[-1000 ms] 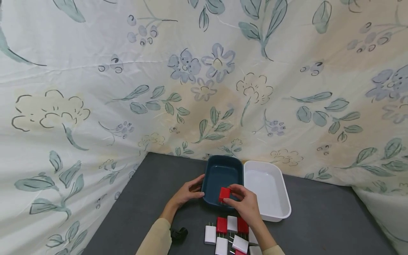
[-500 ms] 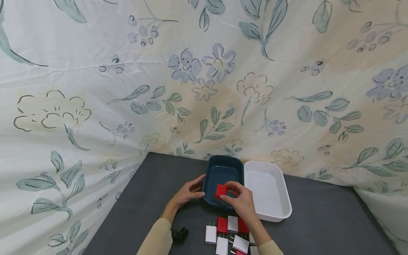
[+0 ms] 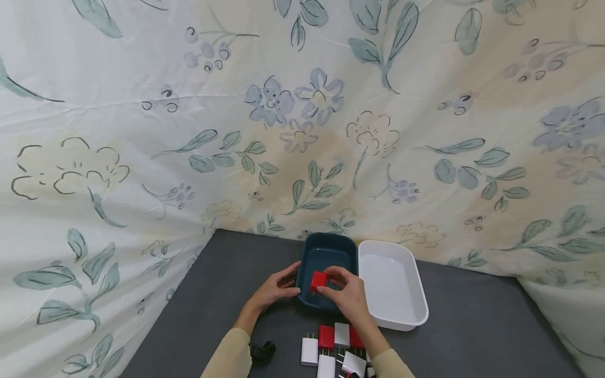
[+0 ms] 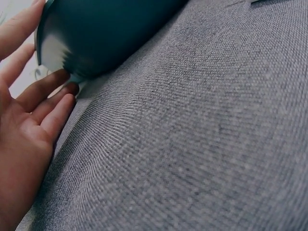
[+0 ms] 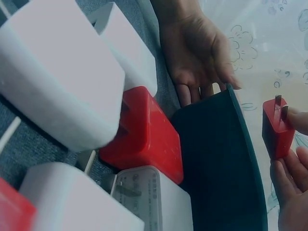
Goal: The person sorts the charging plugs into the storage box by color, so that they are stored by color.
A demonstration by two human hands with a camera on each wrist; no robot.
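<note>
Now red charger (image 3: 319, 282), pinched in right hand (image 3: 351, 295), further left.

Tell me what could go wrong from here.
The right hand pinches a red charger above the blue tray; it might slip and drop hard.
The left hand rests at that tray's side, so a push could shove it against the white tray next to it.
The right forearm passes over the loose chargers, and might knock them.
</note>
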